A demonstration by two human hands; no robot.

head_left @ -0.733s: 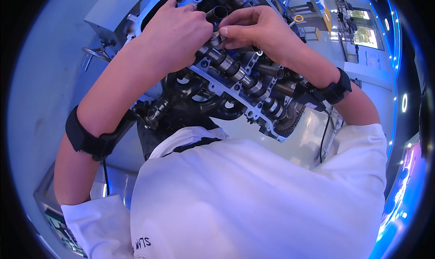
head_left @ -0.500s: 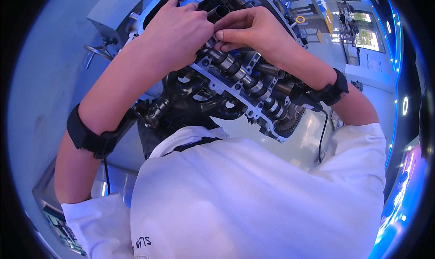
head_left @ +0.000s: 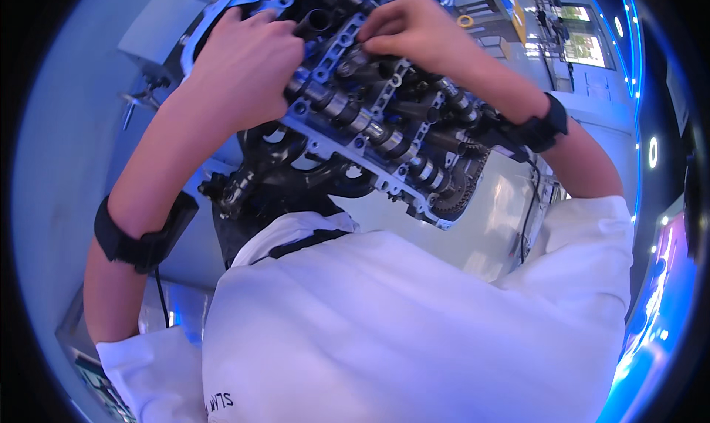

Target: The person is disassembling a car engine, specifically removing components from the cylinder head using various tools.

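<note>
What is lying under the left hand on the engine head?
The left hand rests flat on the engine head, beside the camshaft. What its palm covers cannot be seen.

Left hand [head_left: 248, 64] rests flat on the engine cylinder head [head_left: 370, 120]; right hand [head_left: 414, 27] pinches a small part (unidentifiable) above the camshaft [head_left: 384, 136].

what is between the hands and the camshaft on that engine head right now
Nothing visible. The left hand lies directly on the engine head beside the camshaft, and the right hand has its fingers pinched right at the part's upper end.
</note>
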